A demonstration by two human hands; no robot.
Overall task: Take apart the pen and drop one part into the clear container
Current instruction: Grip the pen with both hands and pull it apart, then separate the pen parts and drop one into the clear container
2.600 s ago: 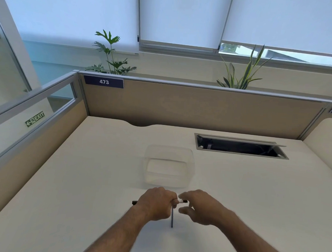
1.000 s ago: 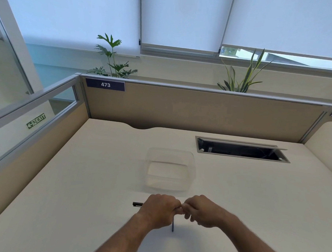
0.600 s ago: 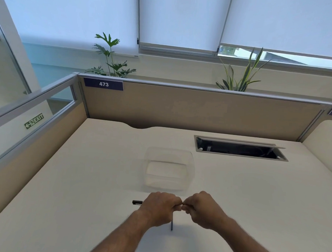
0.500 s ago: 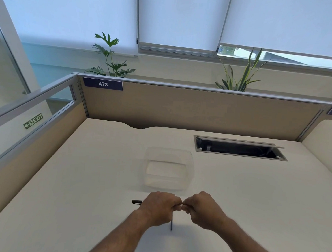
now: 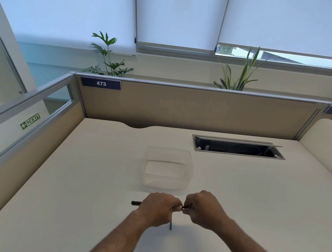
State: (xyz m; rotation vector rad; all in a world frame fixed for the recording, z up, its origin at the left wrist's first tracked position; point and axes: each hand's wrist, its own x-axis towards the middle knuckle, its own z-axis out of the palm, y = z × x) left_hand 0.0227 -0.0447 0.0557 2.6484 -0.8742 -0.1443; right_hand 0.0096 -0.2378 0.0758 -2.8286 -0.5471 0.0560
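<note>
Both hands hold a dark pen (image 5: 136,203) level above the desk, just in front of the clear container (image 5: 167,168). My left hand (image 5: 158,208) is closed around the barrel, whose dark end sticks out to the left. My right hand (image 5: 202,208) pinches the pen's other end, fingertips touching those of the left. A thin dark rod-like pen part (image 5: 170,224) shows below the hands; most of it is hidden, and I cannot tell whether it lies on the desk. The container looks empty.
The cream desk (image 5: 83,179) is walled by a tan partition (image 5: 181,107) at the back and left. An open cable tray slot (image 5: 236,148) sits at the back right. Plants stand behind the partition.
My right hand has closed in from a loose pinch to a tight grip against the left hand's fingertips. The white tip seen earlier is now covered. The thin part below has not moved.
</note>
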